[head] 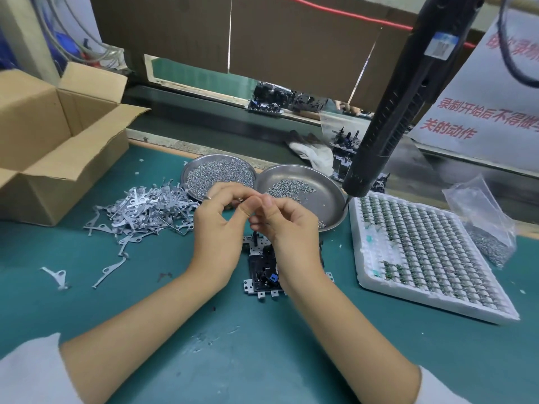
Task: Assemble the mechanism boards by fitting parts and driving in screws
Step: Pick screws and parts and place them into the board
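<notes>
While both hands meet above the mechanism board (260, 268), the scene reads thus:
Left hand (217, 225): fingers curled, fingertips pinching something small; too tiny to identify.
Right hand (287, 225): fingers curled, fingertips meeting the left's on the same small piece.
Mechanism board: flat on the green mat (262, 345), directly under the hands.
Lever parts (145, 211): loose pile left of the board.
Screw dishes (318, 196): two, just beyond the board.
Foam tray (423, 252): right of the board.
Electric screwdriver (390, 112): hanging above the tray's far corner.
</notes>
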